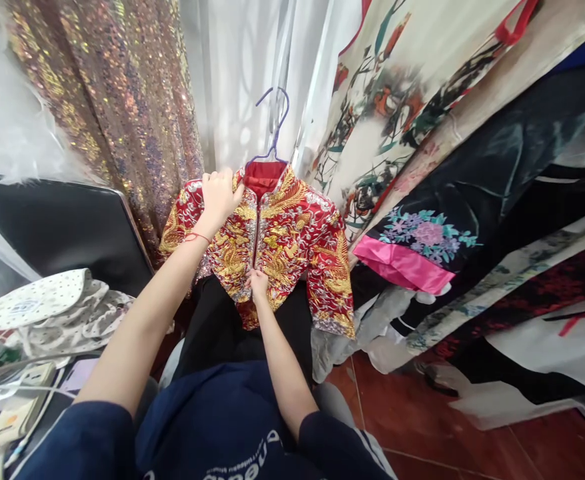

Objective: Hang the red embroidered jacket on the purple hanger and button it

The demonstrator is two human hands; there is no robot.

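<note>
A red jacket (292, 247) with gold and silver embroidery is spread in front of me over my lap, on a purple hanger (276, 137) whose hook points up. My left hand (221, 193) is closed over the jacket's shoulder beside the collar, its fingers folded onto the cloth. Lower down, my right hand (258, 285) pinches the front opening at about the middle of the jacket. Above that pinch the two front edges lie close together. Whether a zip pull is between the right fingers cannot be made out. The red lining shows inside the collar.
Sequinned cloth (147, 87) hangs at the back left, beside a black chair back (62, 227). A dotted white cloth item (37, 300) and a power strip (17, 413) with cables lie at the left. Many garments hang along the right, including a floral white dress (372, 107).
</note>
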